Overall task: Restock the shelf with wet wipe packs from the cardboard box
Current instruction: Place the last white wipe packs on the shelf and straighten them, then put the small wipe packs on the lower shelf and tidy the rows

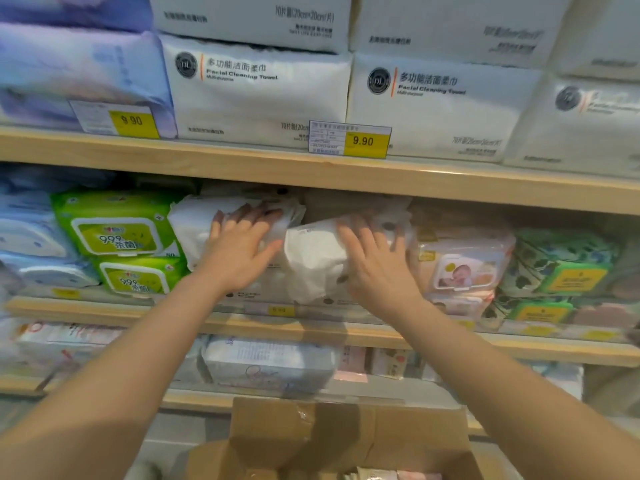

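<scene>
Two white wet wipe packs lie on the middle shelf (311,327). My left hand (242,247) presses flat on the left white pack (194,226), fingers spread. My right hand (377,261) lies with straight fingers on the right white pack (311,261), which is tilted on the packs below it. The open cardboard box (339,441) sits below my arms at the bottom centre, with a few packs showing inside at its lower edge.
Green wipe packs (117,233) stand left of the white ones, a baby-picture pack (464,268) and green leaf-print packs (561,265) to the right. Large white facial towel packs (259,91) fill the upper shelf. More packs sit on the shelf below.
</scene>
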### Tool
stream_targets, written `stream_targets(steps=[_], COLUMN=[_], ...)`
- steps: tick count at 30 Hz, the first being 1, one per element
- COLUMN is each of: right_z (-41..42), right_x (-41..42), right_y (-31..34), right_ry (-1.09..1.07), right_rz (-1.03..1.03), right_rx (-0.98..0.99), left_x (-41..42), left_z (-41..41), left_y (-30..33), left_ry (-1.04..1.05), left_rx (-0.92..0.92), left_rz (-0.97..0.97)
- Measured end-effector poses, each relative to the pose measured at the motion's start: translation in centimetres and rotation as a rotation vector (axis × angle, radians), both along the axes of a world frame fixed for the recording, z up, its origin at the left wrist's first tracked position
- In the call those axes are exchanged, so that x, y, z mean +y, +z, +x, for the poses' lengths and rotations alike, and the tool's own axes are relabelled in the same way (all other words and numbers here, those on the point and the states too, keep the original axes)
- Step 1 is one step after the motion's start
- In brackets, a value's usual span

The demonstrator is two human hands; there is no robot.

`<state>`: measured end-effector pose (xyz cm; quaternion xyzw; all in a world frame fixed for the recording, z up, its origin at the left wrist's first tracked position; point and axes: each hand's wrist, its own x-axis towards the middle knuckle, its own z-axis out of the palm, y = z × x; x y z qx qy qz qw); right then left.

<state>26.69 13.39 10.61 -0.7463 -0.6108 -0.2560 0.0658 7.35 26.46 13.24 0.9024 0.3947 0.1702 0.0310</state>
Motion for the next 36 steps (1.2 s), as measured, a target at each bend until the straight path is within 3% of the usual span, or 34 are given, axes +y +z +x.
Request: stream_targets(steps=[5,10,21,25,28,32,36], right_z=[-0.4,0.7,-0.3,-0.4,-0.5,-1.4,-2.1], right_x=[1.2,2.7,1.8,0.2,-1.0,-6.0,-12.3], right_y=[-0.7,1.1,1.7,0.9,0.8,-0.6,-5.9], right_ry=[-0.025,-0.096,-0.073,-0.011,0.042,0.17,0.146], right_rz=[0.054,0.01,-0.096,-0.034,0.054,0.112,-0.087], right_rx=[-0.081,0.086,0.153,0.007,0.005,0.165,0.297], left_x=[1.0,1.4,0.5,-0.9,-2.1,-6.5,-12.4], left_z=[0.2,0.0,-0.5,-0.8,-1.0,-2.5,-3.1], left_y=[-0.9,-1.8,-1.4,-1.5,-1.9,-5.2,-12.6], left_ry=[-0.051,-0.069,-0.095,-0.1,-0.124,-0.19,-0.29], left_rx=[-0.015,-0.062,-0.134,-0.185,-0.236,-0.438,-0.303], left_rz=[0.116,0.222,0.219,0.187,0.167,0.148,-0.015])
